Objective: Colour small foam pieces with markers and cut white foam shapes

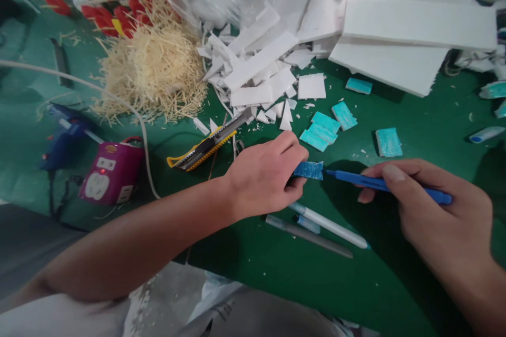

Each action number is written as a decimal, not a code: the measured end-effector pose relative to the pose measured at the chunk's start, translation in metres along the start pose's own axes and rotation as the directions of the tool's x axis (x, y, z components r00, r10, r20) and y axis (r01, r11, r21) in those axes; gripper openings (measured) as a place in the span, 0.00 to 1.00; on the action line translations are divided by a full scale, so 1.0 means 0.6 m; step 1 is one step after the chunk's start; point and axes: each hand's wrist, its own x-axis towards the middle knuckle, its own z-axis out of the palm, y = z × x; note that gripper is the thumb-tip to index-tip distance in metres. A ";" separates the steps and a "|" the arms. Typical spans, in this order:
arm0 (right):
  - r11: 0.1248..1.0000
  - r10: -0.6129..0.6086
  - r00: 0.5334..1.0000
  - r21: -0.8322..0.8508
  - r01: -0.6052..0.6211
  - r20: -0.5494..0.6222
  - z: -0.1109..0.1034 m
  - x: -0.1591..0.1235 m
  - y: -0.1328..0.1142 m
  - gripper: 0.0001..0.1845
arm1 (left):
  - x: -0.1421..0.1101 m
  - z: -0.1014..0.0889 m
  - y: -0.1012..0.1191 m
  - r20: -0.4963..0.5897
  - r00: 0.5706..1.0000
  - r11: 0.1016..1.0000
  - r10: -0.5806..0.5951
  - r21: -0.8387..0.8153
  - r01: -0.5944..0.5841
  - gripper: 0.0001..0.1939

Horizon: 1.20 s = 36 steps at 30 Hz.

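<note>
Between the thumb and fingers of my left hand is a small foam piece, its visible face coloured blue with pale streaks. My right hand grips a blue marker near its middle, the tip pointing left at the foam piece's right edge. Whether the tip touches the foam I cannot tell. Just beyond my hands lie several turquoise-coloured foam pieces. Below my left hand rest a white marker with a turquoise tip, a grey pen-like stick and a short blue cap.
A yellow-and-black box cutter lies left with its blade out. Behind are white foam scraps, foam sheets and straw-like shavings. A purple power socket box, a blue glue gun and a white cable occupy the left.
</note>
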 end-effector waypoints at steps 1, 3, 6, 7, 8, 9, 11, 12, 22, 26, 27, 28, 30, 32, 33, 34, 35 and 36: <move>1.000 0.004 1.000 0.001 -0.004 -0.007 0.001 0.000 -0.001 0.15 | 0.000 0.000 0.000 -0.001 1.000 1.000 0.000 0.002 0.000 0.07; 0.999 0.032 0.999 -0.010 -0.032 -0.004 0.003 0.001 -0.003 0.14 | 0.000 0.000 0.000 -0.009 1.000 1.000 0.006 0.004 -0.006 0.07; 0.999 0.033 0.999 -0.007 -0.033 -0.003 0.006 0.004 -0.004 0.14 | 0.000 0.000 0.000 -0.012 1.000 1.000 0.012 0.004 -0.012 0.07; 1.000 0.025 1.000 -0.009 -0.025 0.002 0.007 0.005 -0.003 0.14 | 0.000 0.000 0.000 -0.012 1.000 1.000 0.012 0.002 -0.012 0.07; 1.000 0.020 1.000 -0.015 -0.020 0.006 0.008 0.006 -0.002 0.14 | 0.000 0.000 0.000 -0.010 1.000 1.000 0.011 0.001 -0.011 0.07; 1.000 0.007 1.000 -0.015 -0.007 0.005 0.008 0.006 -0.001 0.13 | 0.000 0.000 0.000 -0.008 1.000 1.000 0.010 0.001 -0.010 0.07; 1.000 -0.006 1.000 -0.012 0.006 0.005 0.007 0.005 0.002 0.12 | 0.000 0.000 0.000 -0.008 1.000 1.000 0.008 0.002 -0.008 0.07; 1.000 -0.015 1.000 -0.004 0.015 -0.004 0.006 0.004 0.002 0.12 | 0.000 0.000 0.000 -0.008 1.000 1.000 0.009 0.002 -0.009 0.07; 0.999 0.022 1.000 0.023 -0.023 0.017 0.008 0.004 0.001 0.10 | -0.001 0.000 0.000 -0.024 1.000 1.000 0.012 0.009 -0.012 0.07; 0.999 -0.024 1.000 0.033 0.024 0.005 0.006 0.002 0.006 0.15 | -0.001 0.002 0.000 -0.027 1.000 1.000 0.012 -0.005 -0.012 0.07; 1.000 0.024 1.000 0.013 -0.024 0.012 0.005 0.002 0.005 0.15 | -0.001 0.003 -0.001 -0.034 0.999 1.000 0.016 -0.007 -0.017 0.07; 0.999 0.029 1.000 0.024 -0.029 0.000 0.005 0.001 0.004 0.16 | -0.002 0.006 -0.002 -0.046 0.999 1.000 0.022 -0.008 -0.023 0.07; 0.998 0.043 0.999 0.054 -0.042 -0.016 0.004 0.001 -0.001 0.17 | -0.003 0.012 -0.005 -0.068 0.997 0.999 0.031 -0.007 -0.031 0.08; 0.996 0.051 0.999 0.077 -0.050 -0.018 0.005 0.001 -0.005 0.18 | -0.005 0.017 -0.008 -0.081 0.996 0.999 0.034 -0.004 -0.035 0.11; 0.995 0.057 0.998 0.080 -0.056 -0.014 0.006 0.001 -0.007 0.18 | -0.006 0.018 -0.008 -0.086 0.996 0.999 0.033 -0.004 -0.033 0.15; 0.995 0.057 0.998 0.081 -0.056 -0.011 0.007 0.002 -0.007 0.19 | -0.007 0.017 -0.008 -0.083 0.996 1.000 0.028 -0.005 -0.029 0.19; 0.995 0.056 0.998 0.084 -0.055 -0.009 0.008 0.002 -0.007 0.19 | -0.008 0.015 -0.006 -0.080 0.997 1.000 0.020 -0.006 -0.021 0.21; 0.995 0.053 0.999 0.086 -0.052 -0.008 0.009 0.003 -0.006 0.19 | -0.008 0.012 -0.004 -0.086 0.996 1.000 0.010 -0.001 -0.010 0.22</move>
